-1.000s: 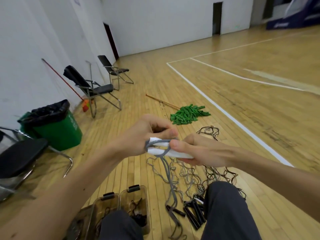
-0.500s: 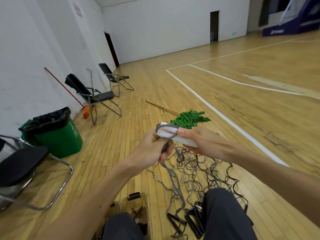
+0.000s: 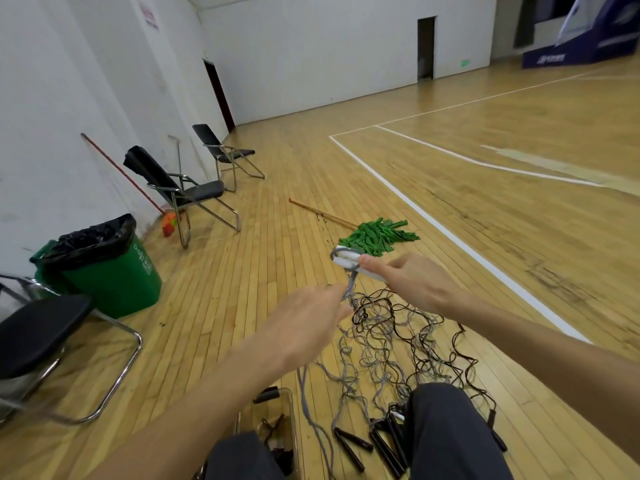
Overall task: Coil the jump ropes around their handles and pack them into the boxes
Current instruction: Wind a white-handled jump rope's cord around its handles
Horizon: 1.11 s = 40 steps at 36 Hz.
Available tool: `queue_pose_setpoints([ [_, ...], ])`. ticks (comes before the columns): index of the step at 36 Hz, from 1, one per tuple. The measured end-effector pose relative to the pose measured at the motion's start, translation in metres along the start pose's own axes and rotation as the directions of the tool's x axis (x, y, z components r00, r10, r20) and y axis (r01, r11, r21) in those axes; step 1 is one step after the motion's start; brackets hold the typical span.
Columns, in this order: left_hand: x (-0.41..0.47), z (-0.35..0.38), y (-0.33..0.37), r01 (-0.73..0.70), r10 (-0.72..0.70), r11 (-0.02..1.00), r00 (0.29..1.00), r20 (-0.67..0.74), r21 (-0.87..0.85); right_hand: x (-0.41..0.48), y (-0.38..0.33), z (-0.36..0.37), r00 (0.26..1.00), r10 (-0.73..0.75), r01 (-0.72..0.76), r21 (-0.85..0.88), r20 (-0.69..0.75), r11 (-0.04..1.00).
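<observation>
From the head camera, the right hand [image 3: 415, 282] grips a pair of white handles [image 3: 350, 264] held out over the floor. The thumb presses down a loop of the grey rope [image 3: 350, 289] already wound round their far end. The left hand [image 3: 304, 327], just below and apart from the right, pinches that rope and draws it taut.

The cord looks light, limp and prone to snagging, so it is best fed under tension close to the handles, which are stiff. Its slack trails into a tangle of ropes [image 3: 398, 337] on the floor near the knees, beside black handles [image 3: 353, 445] and a clear box [image 3: 289, 403].

The white markings on the green bin [image 3: 114, 275] and the lettering on the blue banner [image 3: 550, 58] are too blurred to read.
</observation>
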<state>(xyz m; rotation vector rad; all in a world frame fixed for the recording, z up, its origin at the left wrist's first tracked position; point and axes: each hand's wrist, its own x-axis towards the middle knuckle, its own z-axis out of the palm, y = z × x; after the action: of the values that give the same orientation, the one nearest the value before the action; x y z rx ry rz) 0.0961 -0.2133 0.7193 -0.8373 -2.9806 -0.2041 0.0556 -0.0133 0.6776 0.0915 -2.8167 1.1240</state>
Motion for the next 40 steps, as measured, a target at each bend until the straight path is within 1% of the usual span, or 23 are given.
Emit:
queue_pose_setpoints([
  [2, 0.003, -0.011, -0.005, -0.071, 0.066, 0.984, 0.997, 0.037, 0.165, -0.002, 0.000, 0.007, 0.998, 0.023, -0.023, 0.003, 0.057, 1.000],
  [4, 0.005, -0.025, -0.010, -0.150, 0.127, 0.961, 0.986, 0.109, 0.231, -0.004, -0.005, 0.010, 0.988, 0.040, -0.042, 0.008, 0.149, 0.999],
  [6, 0.007, -0.038, -0.013, -0.212, 0.174, 0.949, 0.970, 0.170, 0.235, -0.006, -0.009, 0.010, 0.960, 0.049, -0.043, -0.028, 0.275, 0.999],
  [9, 0.013, -0.052, -0.019, -0.270, 0.236, 0.944, 0.954, 0.182, 0.192, -0.010, -0.015, 0.010, 0.912, 0.048, -0.020, -0.073, 0.407, 0.997],
  [11, 0.018, -0.057, -0.027, -0.289, 0.269, 0.950, 0.949, 0.163, 0.120, -0.013, -0.019, 0.011, 0.887, 0.039, 0.018, -0.119, 0.461, 0.993],
  [13, 0.023, -0.059, -0.033, -0.301, 0.296, 0.953, 0.944, 0.145, 0.013, -0.016, -0.024, 0.011, 0.872, 0.029, 0.051, -0.150, 0.489, 0.987],
  [15, 0.027, -0.061, -0.037, -0.293, 0.302, 0.953, 0.945, 0.129, -0.082, -0.019, -0.028, 0.005, 0.864, -0.003, 0.075, -0.121, 0.504, 0.990],
  [18, 0.032, -0.061, -0.040, -0.276, 0.299, 0.939, 0.950, 0.093, -0.204, -0.024, -0.029, -0.003, 0.827, -0.093, 0.105, 0.010, 0.555, 0.994],
  [19, 0.033, -0.061, -0.042, -0.277, 0.306, 0.929, 0.948, 0.088, -0.245, -0.025, -0.029, -0.005, 0.821, -0.105, 0.118, 0.014, 0.561, 0.993],
  [21, 0.035, -0.062, -0.044, -0.285, 0.333, 0.897, 0.938, 0.093, -0.337, -0.028, -0.030, -0.006, 0.826, -0.110, 0.158, -0.041, 0.553, 0.987],
  [25, 0.036, -0.062, -0.046, -0.251, 0.355, 0.812, 0.929, 0.106, -0.527, -0.033, -0.038, -0.008, 0.821, -0.146, 0.207, -0.049, 0.552, 0.977],
  [29, 0.038, -0.056, -0.049, -0.179, 0.323, 0.725, 0.941, 0.100, -0.665, -0.039, -0.048, -0.013, 0.812, -0.161, 0.232, -0.057, 0.560, 0.971],
  [33, 0.039, -0.046, -0.051, -0.133, 0.316, 0.594, 0.945, 0.078, -0.794, -0.044, -0.057, -0.023, 0.804, -0.196, 0.231, 0.010, 0.562, 0.973],
  [35, 0.039, -0.042, -0.052, -0.118, 0.302, 0.530, 0.952, 0.057, -0.840, -0.046, -0.062, -0.029, 0.794, -0.218, 0.241, 0.036, 0.567, 0.970],
  [38, 0.039, -0.038, -0.049, -0.133, 0.296, 0.453, 0.955, 0.008, -0.882, -0.046, -0.065, -0.035, 0.763, -0.260, 0.262, 0.085, 0.592, 0.961],
  [40, 0.041, -0.034, -0.047, -0.124, 0.267, 0.389, 0.964, -0.017, -0.913, -0.044, -0.065, -0.036, 0.757, -0.279, 0.257, 0.124, 0.591, 0.958],
])
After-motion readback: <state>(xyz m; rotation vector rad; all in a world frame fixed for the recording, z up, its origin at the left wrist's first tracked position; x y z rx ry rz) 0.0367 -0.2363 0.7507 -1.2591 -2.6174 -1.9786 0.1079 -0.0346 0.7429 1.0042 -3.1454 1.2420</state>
